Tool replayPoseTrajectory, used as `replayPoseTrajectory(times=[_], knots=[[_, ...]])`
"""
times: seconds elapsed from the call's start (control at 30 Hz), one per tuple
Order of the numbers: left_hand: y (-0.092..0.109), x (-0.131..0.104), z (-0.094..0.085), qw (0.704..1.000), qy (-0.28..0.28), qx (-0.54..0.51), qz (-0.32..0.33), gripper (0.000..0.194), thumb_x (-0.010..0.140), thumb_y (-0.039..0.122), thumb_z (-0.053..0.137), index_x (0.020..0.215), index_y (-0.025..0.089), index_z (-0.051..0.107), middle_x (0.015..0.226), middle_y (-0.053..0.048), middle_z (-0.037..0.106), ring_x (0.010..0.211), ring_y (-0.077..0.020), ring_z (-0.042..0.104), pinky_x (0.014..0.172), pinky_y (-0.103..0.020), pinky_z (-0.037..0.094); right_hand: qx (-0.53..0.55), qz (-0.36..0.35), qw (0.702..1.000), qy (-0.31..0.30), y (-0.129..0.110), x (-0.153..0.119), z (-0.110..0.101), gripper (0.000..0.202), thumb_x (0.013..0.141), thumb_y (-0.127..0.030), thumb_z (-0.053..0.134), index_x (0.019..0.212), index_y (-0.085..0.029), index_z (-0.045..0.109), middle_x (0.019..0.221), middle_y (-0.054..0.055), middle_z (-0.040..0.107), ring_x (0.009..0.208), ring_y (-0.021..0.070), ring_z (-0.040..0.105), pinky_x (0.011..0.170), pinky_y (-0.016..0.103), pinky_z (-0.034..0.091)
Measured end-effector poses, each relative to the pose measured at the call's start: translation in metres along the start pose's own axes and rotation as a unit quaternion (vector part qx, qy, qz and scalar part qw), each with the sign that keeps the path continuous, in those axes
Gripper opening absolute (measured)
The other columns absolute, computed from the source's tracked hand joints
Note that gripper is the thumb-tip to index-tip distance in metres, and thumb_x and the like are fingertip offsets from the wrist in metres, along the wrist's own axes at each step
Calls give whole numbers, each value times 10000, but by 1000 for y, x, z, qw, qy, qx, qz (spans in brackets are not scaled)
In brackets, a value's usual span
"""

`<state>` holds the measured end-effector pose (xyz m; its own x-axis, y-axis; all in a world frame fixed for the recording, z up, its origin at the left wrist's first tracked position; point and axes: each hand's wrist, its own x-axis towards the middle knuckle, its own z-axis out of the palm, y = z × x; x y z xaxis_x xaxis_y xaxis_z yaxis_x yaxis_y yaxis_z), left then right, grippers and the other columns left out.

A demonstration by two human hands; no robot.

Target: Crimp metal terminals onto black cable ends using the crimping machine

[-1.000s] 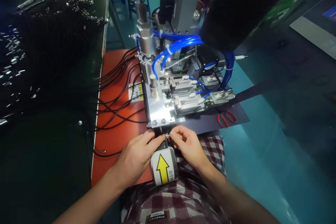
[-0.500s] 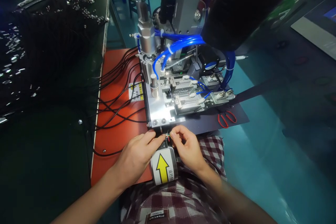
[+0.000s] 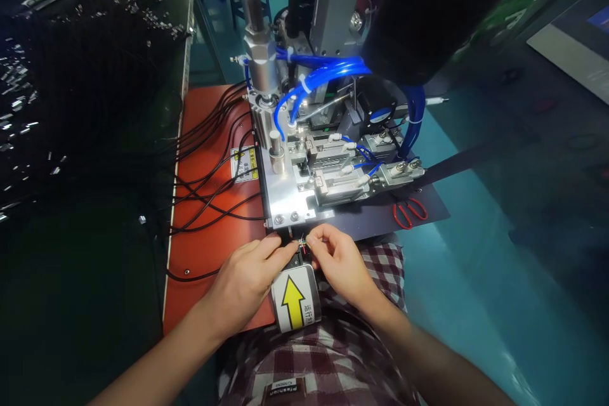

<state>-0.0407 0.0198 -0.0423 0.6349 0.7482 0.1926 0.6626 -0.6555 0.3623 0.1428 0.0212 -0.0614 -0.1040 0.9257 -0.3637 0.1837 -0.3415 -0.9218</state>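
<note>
Just in front of the machine's metal plate, my left hand [image 3: 250, 273] and my right hand [image 3: 340, 260] meet fingertip to fingertip. Between them shows a small bunch of thin coloured wires [image 3: 303, 244], with red, green and white strands. My right thumb and forefinger pinch the wires from the right. From the left, my left thumb and fingers close on their other side; what lies under them is partly hidden. Both hands are above a small dark fixture [image 3: 295, 261], behind a white cover with a yellow arrow [image 3: 294, 304].
A machine with metal cylinders [image 3: 340, 185] and blue air hoses [image 3: 333, 70] stands ahead. Black cables [image 3: 214, 203] cross the orange mat [image 3: 200, 292] at left. Red-handled scissors [image 3: 409, 210] lie at right. A heap of black cables [image 3: 95, 70] covers the left table.
The whole view has shifted slightly. Both hands keep nearly the same place and grip, with small shifts of the wires between the fingertips.
</note>
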Motion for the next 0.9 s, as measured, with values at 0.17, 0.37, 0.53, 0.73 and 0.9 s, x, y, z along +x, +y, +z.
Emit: replayPoseTrajectory(times=[0.17,0.37,0.53,0.73,0.9], knots=[[0,1,1,1000,1,-11,3,320,921,128,343,1165,125,550,835,-73,578,676,-177,540,579,-280,469,-33,-25,999,7,2,0,1,201,871,-321,476,714,-196,479,589,-39,484,506,112,493,484,228,372],[-1,2,1,1000,11,5,8,321,922,127,335,1149,115,562,824,-74,576,672,-179,536,580,-282,467,-41,-25,999,8,2,1,1,202,878,-321,468,717,-200,471,575,-47,475,507,113,492,495,230,376],[-1,2,1,1000,9,4,7,321,917,119,346,1158,115,558,824,-71,575,674,-178,531,585,-280,462,-37,-25,999,6,1,0,1,214,878,-327,463,706,-200,463,582,-47,472,510,115,505,498,231,383],[-1,2,1,1000,3,7,8,322,918,116,346,1168,121,547,824,-67,573,667,-170,523,583,-271,445,-43,-25,999,2,1,0,1,215,883,-326,454,710,-200,458,583,-48,468,513,113,500,503,231,383],[-2,1,2,1000,-8,25,13,327,916,114,351,1184,123,537,814,-61,571,629,-165,500,558,-278,428,-99,-57,993,21,-1,-1,0,200,887,-283,449,706,-199,460,597,-38,479,537,115,461,522,232,370]])
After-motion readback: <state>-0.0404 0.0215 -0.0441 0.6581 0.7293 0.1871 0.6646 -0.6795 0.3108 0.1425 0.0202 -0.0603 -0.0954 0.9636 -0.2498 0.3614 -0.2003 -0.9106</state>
